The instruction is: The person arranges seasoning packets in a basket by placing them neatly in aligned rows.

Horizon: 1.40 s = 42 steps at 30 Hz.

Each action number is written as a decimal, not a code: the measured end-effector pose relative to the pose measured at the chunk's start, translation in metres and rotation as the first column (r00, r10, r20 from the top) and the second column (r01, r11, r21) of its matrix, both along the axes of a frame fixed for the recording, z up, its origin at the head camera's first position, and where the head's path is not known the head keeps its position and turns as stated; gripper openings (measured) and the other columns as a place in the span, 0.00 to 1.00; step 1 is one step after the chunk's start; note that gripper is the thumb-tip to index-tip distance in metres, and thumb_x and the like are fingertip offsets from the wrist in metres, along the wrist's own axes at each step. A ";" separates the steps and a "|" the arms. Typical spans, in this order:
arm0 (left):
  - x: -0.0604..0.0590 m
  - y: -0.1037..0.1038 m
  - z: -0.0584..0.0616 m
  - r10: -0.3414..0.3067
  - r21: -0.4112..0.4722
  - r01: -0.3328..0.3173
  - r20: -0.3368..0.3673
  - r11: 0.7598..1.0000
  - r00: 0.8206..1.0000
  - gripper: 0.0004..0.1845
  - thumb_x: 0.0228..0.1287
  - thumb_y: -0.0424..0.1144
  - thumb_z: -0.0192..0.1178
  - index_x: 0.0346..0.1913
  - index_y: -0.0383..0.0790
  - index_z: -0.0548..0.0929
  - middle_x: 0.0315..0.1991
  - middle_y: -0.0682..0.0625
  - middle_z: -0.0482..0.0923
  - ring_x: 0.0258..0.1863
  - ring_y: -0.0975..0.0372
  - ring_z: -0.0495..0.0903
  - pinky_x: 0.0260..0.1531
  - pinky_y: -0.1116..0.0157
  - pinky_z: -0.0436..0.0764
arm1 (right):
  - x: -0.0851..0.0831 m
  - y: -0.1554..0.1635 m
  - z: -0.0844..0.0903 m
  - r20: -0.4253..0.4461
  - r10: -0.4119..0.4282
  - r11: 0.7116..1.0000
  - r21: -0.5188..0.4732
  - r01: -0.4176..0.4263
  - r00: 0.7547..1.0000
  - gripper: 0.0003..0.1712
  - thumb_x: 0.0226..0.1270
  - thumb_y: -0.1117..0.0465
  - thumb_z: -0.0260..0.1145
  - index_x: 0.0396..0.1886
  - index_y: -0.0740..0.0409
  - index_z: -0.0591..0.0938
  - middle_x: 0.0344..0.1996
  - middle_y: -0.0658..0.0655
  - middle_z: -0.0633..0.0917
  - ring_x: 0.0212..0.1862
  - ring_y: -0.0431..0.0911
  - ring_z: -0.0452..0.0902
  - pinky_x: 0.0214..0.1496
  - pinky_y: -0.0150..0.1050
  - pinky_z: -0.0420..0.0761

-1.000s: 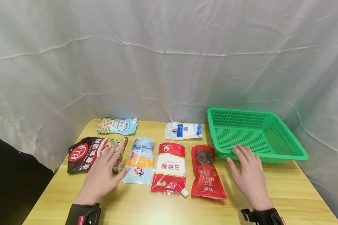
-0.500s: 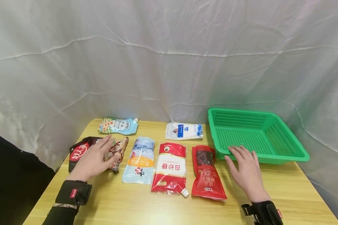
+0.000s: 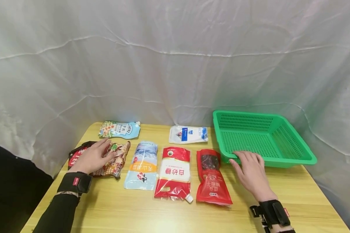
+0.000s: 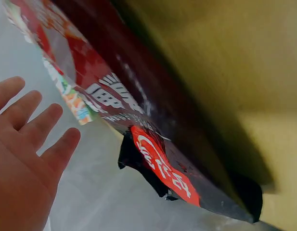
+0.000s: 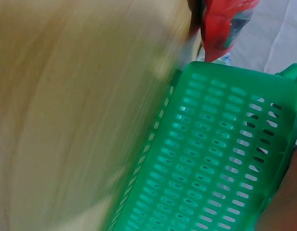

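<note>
At the left edge of the worktop (image 3: pixel 151 216), my left hand (image 3: pixel 91 159) lies flat on the dark seasoning pouch (image 3: pixel 116 158), fingers (image 3: pixel 103 144) straight and spread, pressing rather than gripping; the left wrist view shows the palm (image 4: pixel 23 159) open and the pouch (image 4: pixel 153 144) lifted a little off the wood at its near corner. At the right, my right hand (image 3: pixel 250 171) rests with relaxed, extended fingers against the near wall of the green basket (image 3: pixel 283 161), holding nothing; the right wrist view, blurred, shows only the perforated wall (image 5: pixel 220 159).

To take the pouch well, I judge it best to curl the fingers under its raised edge and pinch across the flat seam, since the glossy film is slick and the contents will shift when lifted.

Materials: the pouches are soft laminated film, shiny and wrinkled, each lying flat. In a row from the left edge: the dark pouch, a pale blue pouch (image 3: pixel 142 165), a red-and-white spouted pouch (image 3: pixel 175 173), and a red pouch with a clear window (image 3: pixel 211 178). Along the far edge lie a light blue spouted pouch (image 3: pixel 119 129) and a white packet (image 3: pixel 188 134). The basket is rigid moulded plastic, rectangular, with slotted walls and floor, at the far right corner. The worktop is smooth pale wood grain.
</note>
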<state>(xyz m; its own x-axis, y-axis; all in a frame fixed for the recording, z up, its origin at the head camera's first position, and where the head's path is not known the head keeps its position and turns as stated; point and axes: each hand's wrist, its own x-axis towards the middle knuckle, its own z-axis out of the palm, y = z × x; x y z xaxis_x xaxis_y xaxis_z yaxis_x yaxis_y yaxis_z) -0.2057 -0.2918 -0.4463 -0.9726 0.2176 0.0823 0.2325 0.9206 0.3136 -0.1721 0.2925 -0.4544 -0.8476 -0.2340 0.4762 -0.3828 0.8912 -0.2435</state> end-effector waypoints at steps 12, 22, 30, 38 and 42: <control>-0.034 -0.002 -0.006 -0.009 -0.070 0.015 0.087 0.997 0.996 0.45 0.75 0.66 0.52 0.77 0.30 0.66 0.75 0.27 0.62 0.73 0.31 0.61 0.69 0.33 0.64 | -0.007 0.003 -0.005 0.036 0.006 1.000 -0.005 -0.006 0.999 0.19 0.79 0.55 0.62 0.61 0.62 0.79 0.55 0.66 0.83 0.60 0.64 0.71 0.66 0.68 0.58; -0.043 -0.002 -0.016 -0.040 -0.058 0.046 0.107 0.997 0.993 0.41 0.75 0.66 0.52 0.71 0.33 0.75 0.70 0.27 0.68 0.70 0.31 0.65 0.65 0.33 0.69 | -0.008 0.001 -0.006 0.007 0.010 1.000 -0.003 -0.010 1.000 0.18 0.78 0.57 0.63 0.60 0.61 0.79 0.53 0.64 0.84 0.57 0.62 0.73 0.64 0.65 0.59; -0.048 0.002 -0.017 -0.029 -0.077 0.036 0.091 0.996 0.995 0.40 0.73 0.67 0.56 0.69 0.34 0.78 0.65 0.26 0.70 0.63 0.29 0.71 0.56 0.33 0.75 | -0.007 0.003 -0.006 -0.014 0.007 1.000 0.008 -0.007 1.000 0.18 0.78 0.57 0.63 0.60 0.61 0.79 0.53 0.64 0.84 0.57 0.62 0.73 0.64 0.64 0.59; -0.050 0.007 -0.015 -0.022 -0.044 0.026 0.094 0.999 0.995 0.32 0.73 0.57 0.62 0.64 0.32 0.79 0.62 0.23 0.66 0.62 0.29 0.64 0.60 0.29 0.66 | -0.006 0.003 -0.006 -0.010 0.002 1.000 0.010 -0.002 1.000 0.18 0.78 0.56 0.63 0.60 0.61 0.80 0.52 0.64 0.84 0.58 0.62 0.73 0.65 0.65 0.59; -0.050 0.011 -0.013 -0.022 -0.042 0.025 0.085 0.999 0.996 0.31 0.74 0.55 0.62 0.61 0.29 0.79 0.60 0.24 0.68 0.62 0.29 0.63 0.60 0.29 0.66 | -0.005 0.002 -0.006 -0.006 0.001 1.000 0.011 -0.001 1.000 0.18 0.78 0.56 0.63 0.60 0.61 0.80 0.53 0.64 0.84 0.58 0.63 0.73 0.65 0.66 0.60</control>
